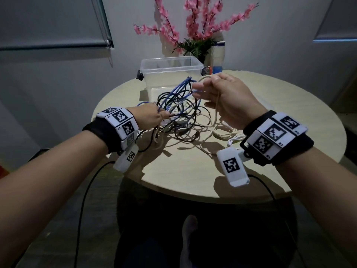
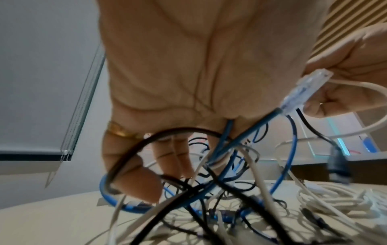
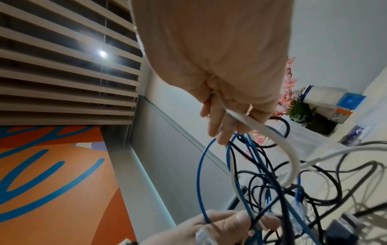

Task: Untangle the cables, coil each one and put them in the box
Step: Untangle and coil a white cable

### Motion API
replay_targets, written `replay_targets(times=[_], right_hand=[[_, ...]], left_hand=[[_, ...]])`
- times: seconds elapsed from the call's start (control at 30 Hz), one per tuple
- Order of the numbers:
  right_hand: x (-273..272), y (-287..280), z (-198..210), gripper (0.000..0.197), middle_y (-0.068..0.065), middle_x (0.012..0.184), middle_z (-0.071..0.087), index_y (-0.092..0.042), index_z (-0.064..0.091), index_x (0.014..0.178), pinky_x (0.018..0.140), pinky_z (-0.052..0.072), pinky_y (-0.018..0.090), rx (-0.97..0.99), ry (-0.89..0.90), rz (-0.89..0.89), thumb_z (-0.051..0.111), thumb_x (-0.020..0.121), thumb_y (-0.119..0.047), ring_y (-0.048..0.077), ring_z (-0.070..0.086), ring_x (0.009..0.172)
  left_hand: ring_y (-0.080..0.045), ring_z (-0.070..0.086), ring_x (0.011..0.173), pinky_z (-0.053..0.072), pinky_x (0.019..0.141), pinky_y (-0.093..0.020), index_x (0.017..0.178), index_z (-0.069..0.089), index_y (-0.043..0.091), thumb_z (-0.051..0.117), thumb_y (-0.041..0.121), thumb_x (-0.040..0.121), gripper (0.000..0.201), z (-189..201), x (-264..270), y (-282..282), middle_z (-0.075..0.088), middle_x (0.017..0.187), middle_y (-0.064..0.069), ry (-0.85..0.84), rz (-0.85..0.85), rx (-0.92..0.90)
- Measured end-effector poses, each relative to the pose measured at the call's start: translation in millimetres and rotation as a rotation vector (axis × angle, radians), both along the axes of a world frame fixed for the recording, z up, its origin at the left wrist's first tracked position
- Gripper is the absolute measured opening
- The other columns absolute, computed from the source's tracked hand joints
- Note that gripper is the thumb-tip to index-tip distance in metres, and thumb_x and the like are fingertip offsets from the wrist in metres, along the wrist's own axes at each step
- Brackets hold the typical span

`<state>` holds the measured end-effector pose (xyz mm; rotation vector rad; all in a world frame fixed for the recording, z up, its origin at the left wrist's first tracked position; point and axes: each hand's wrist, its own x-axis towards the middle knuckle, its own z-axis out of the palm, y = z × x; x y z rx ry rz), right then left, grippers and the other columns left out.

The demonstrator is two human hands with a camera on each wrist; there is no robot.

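A tangle of blue, black and white cables lies mid-table in front of the clear plastic box, partly lifted. My left hand grips a bundle of strands at the tangle's left side. In the left wrist view its fingers curl through the loops, and the blue cable's clear plug sits by the thumb. My right hand, raised before the box, pinches a white cable. A blue loop hangs from its fingertips. The box looks empty.
The round beige table carries a vase of pink flowers and a bottle behind the box. More white cable is heaped at the right. Black wrist-camera cords hang below the table's front edge, above a foot.
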<state>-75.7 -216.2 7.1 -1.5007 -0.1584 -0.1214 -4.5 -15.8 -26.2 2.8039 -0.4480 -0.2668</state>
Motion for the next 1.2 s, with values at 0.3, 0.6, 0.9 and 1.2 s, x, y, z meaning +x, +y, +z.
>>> replay_targets(times=[0.3, 0.6, 0.9, 1.2], right_hand=[[-0.5, -4.6, 0.8, 0.029, 0.003, 0.110, 0.068, -0.019, 0.044, 0.082, 0.088, 0.043, 0.038, 0.083, -0.039, 0.062, 0.027, 0.105, -0.018, 0.021, 0.061, 0.112], [-0.3, -2.0, -7.8, 0.022, 0.011, 0.081, 0.062, -0.003, 0.060, 0.086, 0.062, 0.045, 0.025, -0.199, 0.143, 0.010, 0.039, 0.093, -0.001, 0.017, 0.061, 0.068], [4.6, 8.1, -17.3, 0.020, 0.005, 0.057, 0.046, -0.006, 0.061, 0.089, 0.046, 0.034, 0.024, -0.427, 0.177, 0.036, 0.045, 0.100, -0.012, 0.014, 0.040, 0.047], [6.1, 2.9, -18.7, 0.020, 0.008, 0.083, 0.067, -0.008, 0.056, 0.090, 0.065, 0.050, 0.028, -0.201, 0.176, 0.012, 0.039, 0.101, -0.007, 0.020, 0.065, 0.075]], left_hand=[[-0.029, 0.057, 0.081, 0.045, 0.062, -0.027, 0.102, 0.058, 0.016, 0.048, 0.017, 0.094, 0.013, 15.1, -0.2, -5.6, 0.060, 0.094, -0.011, -0.265, 0.140, 0.044], [-0.034, 0.044, 0.104, 0.039, 0.088, -0.045, 0.101, 0.055, 0.015, 0.036, 0.043, 0.099, 0.033, 13.2, 7.7, 1.3, 0.048, 0.109, -0.015, -0.545, 0.226, -0.013], [-0.018, 0.051, 0.107, 0.040, 0.079, -0.024, 0.133, 0.046, 0.018, 0.062, 0.027, 0.090, 0.047, 26.4, -11.3, -2.8, 0.051, 0.124, -0.005, -0.045, -0.170, -0.108], [-0.020, 0.057, 0.097, 0.042, 0.083, -0.026, 0.108, 0.067, 0.018, 0.050, 0.009, 0.092, 0.025, 18.6, -2.9, 8.7, 0.066, 0.110, -0.003, -0.141, -0.124, 0.170]])
